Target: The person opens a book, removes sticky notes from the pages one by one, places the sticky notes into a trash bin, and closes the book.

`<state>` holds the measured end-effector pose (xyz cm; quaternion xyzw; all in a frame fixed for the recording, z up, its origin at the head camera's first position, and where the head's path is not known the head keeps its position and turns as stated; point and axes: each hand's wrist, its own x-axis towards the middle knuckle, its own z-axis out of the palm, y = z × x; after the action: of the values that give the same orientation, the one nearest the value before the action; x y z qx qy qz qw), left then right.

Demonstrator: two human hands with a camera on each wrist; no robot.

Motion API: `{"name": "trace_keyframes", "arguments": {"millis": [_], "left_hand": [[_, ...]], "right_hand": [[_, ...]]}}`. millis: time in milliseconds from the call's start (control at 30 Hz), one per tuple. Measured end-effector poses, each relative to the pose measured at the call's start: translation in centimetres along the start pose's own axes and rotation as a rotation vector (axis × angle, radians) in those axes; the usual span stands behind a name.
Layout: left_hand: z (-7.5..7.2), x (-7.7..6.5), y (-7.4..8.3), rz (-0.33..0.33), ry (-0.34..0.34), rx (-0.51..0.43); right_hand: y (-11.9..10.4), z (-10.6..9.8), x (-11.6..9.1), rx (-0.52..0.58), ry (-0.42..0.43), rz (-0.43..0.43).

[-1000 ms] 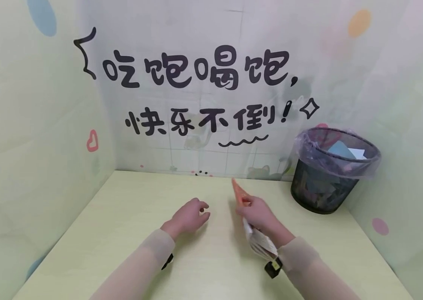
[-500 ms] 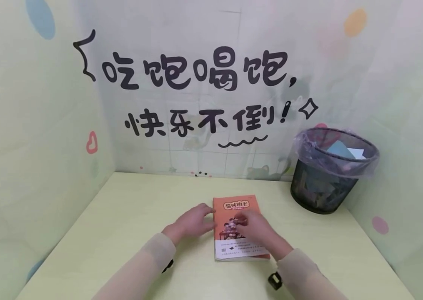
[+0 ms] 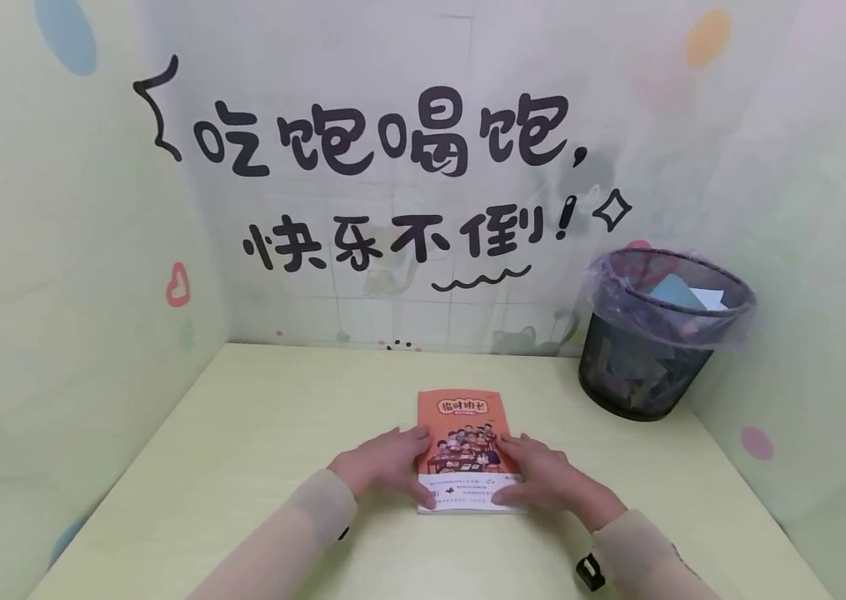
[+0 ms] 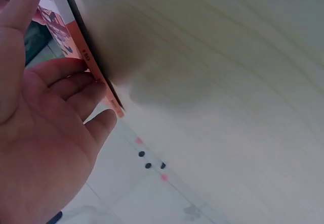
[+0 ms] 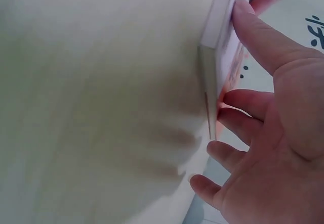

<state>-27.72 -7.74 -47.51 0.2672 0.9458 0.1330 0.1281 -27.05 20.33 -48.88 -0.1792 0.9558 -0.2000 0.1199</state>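
Observation:
A paperback book (image 3: 462,421) lies flat on the table, its cover orange above a white band, with cartoon children at a desk. My left hand (image 3: 388,462) is at its left side, the thumb over the lower cover corner and the fingertips at the edge. In the left wrist view those fingers lie against the orange spine (image 4: 86,52). On the opposite side, my right hand (image 3: 543,475) has its thumb on the white band and its fingers spread along the right edge. The right wrist view shows the page edges (image 5: 208,75) beside loosely extended fingers.
A black mesh wastebasket (image 3: 640,367) with a purple plastic liner stands at the back right, with paper scraps inside. The pale wood-grain table (image 3: 302,392) ends at a printed back wall (image 3: 362,308) with large black lettering. Side walls flank it.
The book went from edge-on in my right hand to flat on the table. My right hand then moved off the cover to its right edge, and my left hand came onto the left edge.

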Motion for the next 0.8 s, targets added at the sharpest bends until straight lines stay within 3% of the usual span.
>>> {"name": "trace_keyframes", "arguments": {"millis": [267, 600, 700, 800], "left_hand": [[-0.4, -0.3, -1.6, 0.007, 0.012, -0.042], [-0.6, -0.2, -2.2, -0.002, 0.009, -0.112], [-1.0, -0.6, -2.0, 0.015, 0.061, -0.096], [-1.9, -1.5, -1.6, 0.043, 0.154, 0.019]], "right_hand": [[-0.4, 0.6, 1.0, -0.022, 0.032, 0.002], [-0.7, -0.3, 0.9, -0.011, 0.053, -0.019], [-0.9, -1.1, 0.2, 0.015, 0.132, -0.049], [-1.2, -1.9, -0.5, -0.022, 0.224, -0.091]]}}
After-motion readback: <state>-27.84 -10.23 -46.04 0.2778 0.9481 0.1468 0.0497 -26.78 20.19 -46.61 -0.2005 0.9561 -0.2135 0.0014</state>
